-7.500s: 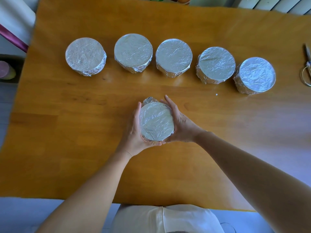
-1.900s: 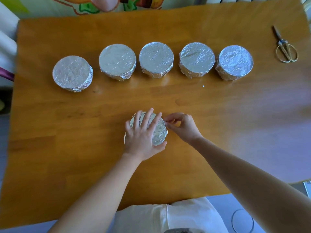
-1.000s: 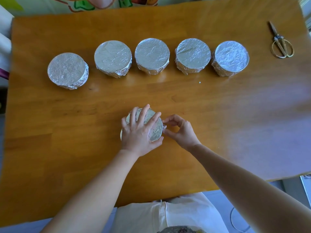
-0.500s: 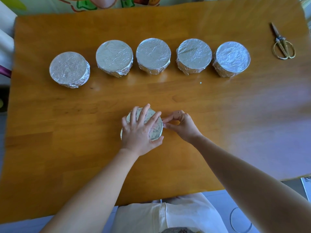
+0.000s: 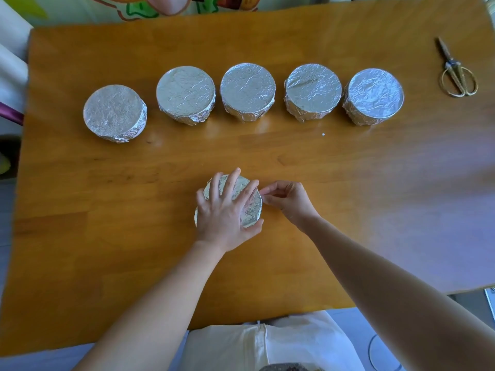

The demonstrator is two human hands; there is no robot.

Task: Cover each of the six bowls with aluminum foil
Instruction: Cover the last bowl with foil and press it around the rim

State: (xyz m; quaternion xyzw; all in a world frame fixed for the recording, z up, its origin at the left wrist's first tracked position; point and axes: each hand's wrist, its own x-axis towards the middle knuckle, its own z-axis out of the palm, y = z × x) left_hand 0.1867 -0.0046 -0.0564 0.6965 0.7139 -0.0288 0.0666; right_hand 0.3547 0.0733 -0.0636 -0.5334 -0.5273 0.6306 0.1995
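Your left hand [image 5: 224, 213] lies flat, fingers spread, on the covered near bowl [image 5: 251, 215] at mid tabletop [image 5: 348, 188], while your right hand [image 5: 288, 200] pinches the foil [image 5: 260, 207] at its right rim. Beyond them five more covered bowls [image 5: 247, 88] stand in a row, with scissors [image 5: 456, 73] at the far right.

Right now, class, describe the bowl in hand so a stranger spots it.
On the table, five foil-topped bowls form a far row. The sixth bowl sits alone in front. Only it is touched: left hand on top, right hand pinching its edge.
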